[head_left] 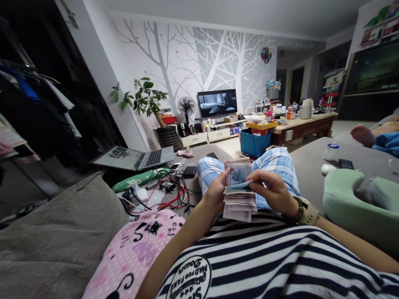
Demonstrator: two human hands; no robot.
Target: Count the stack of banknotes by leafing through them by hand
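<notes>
— What did we enter first?

— One stack of banknotes (239,171), which we found above the wearer's lap, between the two hands. Upper face blue-grey; paler ends staggered below.

— And how did we record the hands?

— Left hand (216,190): closed on the stack's left edge, thumb upon the notes. Right hand (272,192): thumb and fingers pinched on a turquoise banknote (236,186), bent across the others. We listed the hands as near each other, the money between them.

— Worn items?

— Right wrist: one dark bracelet (300,208); one pale-strapped watch (310,211). Dress: striped shirt (268,249); blue-and-white checked trousers (279,160).

— What did we note on the left side?

— One open laptop (132,159); a tangle of cables (179,191), red and black; one pink cloth (143,245), black figures printed on it.

— And on the right?

— One green neck pillow (341,203); one black remote control (346,164), just beside a rounded white object (328,169). Farther off, we saw another person's bare foot (362,135).

— Far wall?

— One potted plant (149,99); one fan (186,107); one lit television (217,102).
</notes>
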